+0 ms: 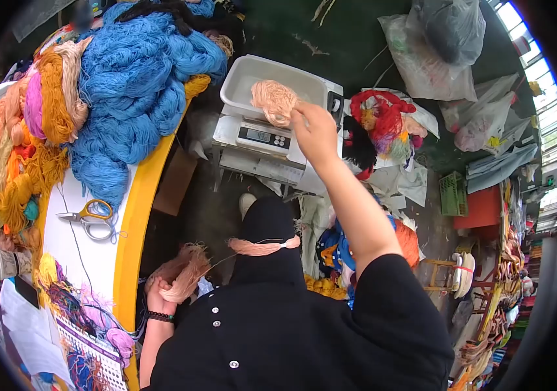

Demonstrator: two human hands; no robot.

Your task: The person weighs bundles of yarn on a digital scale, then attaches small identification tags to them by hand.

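Note:
My right hand [316,132] reaches forward over a digital scale [260,138], its fingers closed at the edge of a peach yarn bundle [272,98]. That bundle rests in the scale's white tray [239,77]; the display is lit. Low on the left, my left hand [159,298] is wrapped round a larger peach skein [190,270]. A thin strand runs from this skein toward a small tied peach hank [259,247] lying across my lap. The hank has a pale band near its right end.
On the left, a yellow-edged table [138,228] bears a blue yarn heap [141,72], orange-handled scissors [89,218] and other coloured yarns. Plastic bags [432,52] lie at the far right. Red yarn [379,107] sits beside the scale, near a green crate [452,193].

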